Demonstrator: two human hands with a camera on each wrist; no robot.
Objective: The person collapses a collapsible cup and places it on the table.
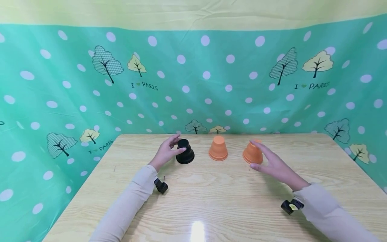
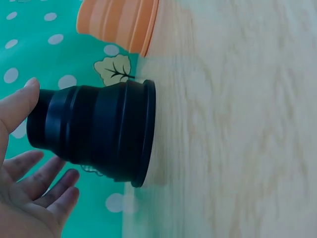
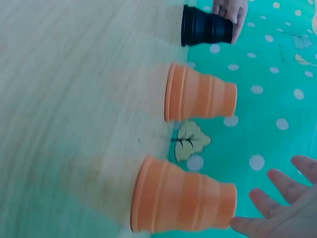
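Three stepped, tapering cups stand wide end down in a row across the wooden table: a black cup [image 1: 185,155], a middle orange cup [image 1: 218,150] and a right orange cup [image 1: 252,155]. My left hand [image 1: 165,153] is at the black cup's left side. In the left wrist view its thumb [image 2: 24,101] lies at the narrow top, and the other fingers are spread loosely beneath. Over at the right orange cup is my right hand [image 1: 274,165], fingers extended and spread apart. In the right wrist view a fingertip overlaps that cup's narrow end [image 3: 225,206].
The pale wooden table [image 1: 211,201] extends toward me, with a bright light reflection near its front. Behind it hangs a green dotted cloth [image 1: 169,77] printed with trees. Each wrist bears a small black camera, one on the left [image 1: 161,186], another on the right [image 1: 290,206].
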